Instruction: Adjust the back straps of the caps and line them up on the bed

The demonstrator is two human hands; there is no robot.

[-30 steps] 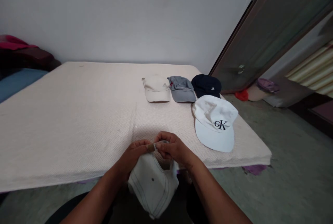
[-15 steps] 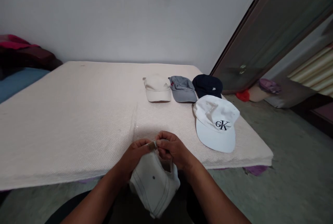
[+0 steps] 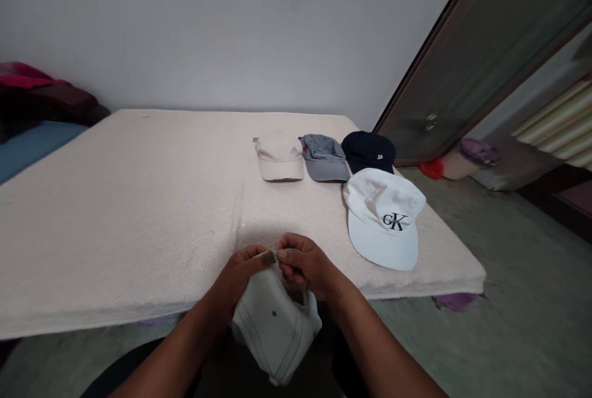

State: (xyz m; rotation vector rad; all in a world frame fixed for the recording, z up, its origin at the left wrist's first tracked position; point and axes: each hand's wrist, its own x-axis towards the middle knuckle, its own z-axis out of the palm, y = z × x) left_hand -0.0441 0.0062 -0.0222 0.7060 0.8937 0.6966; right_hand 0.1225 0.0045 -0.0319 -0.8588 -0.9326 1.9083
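Observation:
I hold a white cap (image 3: 276, 331) with dark stitching upside down over the near edge of a cream mattress (image 3: 139, 200). My left hand (image 3: 243, 273) and my right hand (image 3: 305, 265) both pinch the cap's back strap, fingertips meeting at a small buckle. A white cap with a dark "CK" logo (image 3: 383, 218) lies to the right of my hands. Farther back, a cream cap (image 3: 278, 156), a grey cap (image 3: 322, 157) and a navy cap (image 3: 369, 151) lie in a row.
A glass door (image 3: 467, 58) leans at the right, with a red item (image 3: 431, 169) and a purple bundle (image 3: 478, 152) on the floor by it. Dark red and blue bedding (image 3: 37, 114) lies at the far left. A white wall stands behind the mattress.
My fingers have shifted slightly on the strap and the cap has turned a little; the caps on the mattress stay where they were.

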